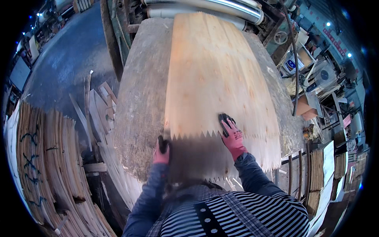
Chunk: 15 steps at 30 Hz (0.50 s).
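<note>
A pale wood veneer sheet (213, 75) with saw-toothed ends lies across a worn grey table (138, 83). Its toothed near edge crosses beside my right hand (233, 136), which wears a pink glove with black fingers. That hand rests on the veneer with its fingers stretched forward. At the sheet's left edge, close to the near corner, is my left hand (162, 151), also gloved in pink and black. Its fingers are smeared, and whether they grip the edge is unclear. More veneer with a second toothed edge shows nearer to me, partly in shadow.
Metal rollers (205, 10) of a machine span the table's far end. A tall stack of veneer sheets (51, 158) stands at the left, with loose wood strips (96, 110) beside it. Further veneer stacks (316, 170) and a fan (323, 75) are at the right.
</note>
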{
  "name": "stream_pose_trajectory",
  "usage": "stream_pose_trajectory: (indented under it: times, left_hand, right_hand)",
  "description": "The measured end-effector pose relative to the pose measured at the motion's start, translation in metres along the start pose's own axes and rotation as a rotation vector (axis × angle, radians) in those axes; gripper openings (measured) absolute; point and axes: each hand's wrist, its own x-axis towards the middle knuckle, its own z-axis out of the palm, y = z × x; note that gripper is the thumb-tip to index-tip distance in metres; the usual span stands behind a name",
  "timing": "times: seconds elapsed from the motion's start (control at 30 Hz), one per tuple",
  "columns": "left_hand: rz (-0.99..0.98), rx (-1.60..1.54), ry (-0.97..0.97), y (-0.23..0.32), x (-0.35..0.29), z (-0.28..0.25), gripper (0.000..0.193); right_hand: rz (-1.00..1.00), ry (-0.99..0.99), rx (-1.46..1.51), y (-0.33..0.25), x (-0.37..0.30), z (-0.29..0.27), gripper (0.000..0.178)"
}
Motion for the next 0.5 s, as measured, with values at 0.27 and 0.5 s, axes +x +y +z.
stream_pose_trajectory:
  times: [0.27,0.5]
  left_hand:
    - [0.141,0.361,-0.077,0.013,-0.128,-0.056,0.068]
    - [-0.021,-0.002,-0.057,-0.005,-0.165,-0.068,0.043]
  right_hand:
    - [-0.048,0.149,-0.064,0.046,0.109,0.059,0.058]
    - [-0.069,0.105,-0.194,0.003,0.074,0.017,0.069]
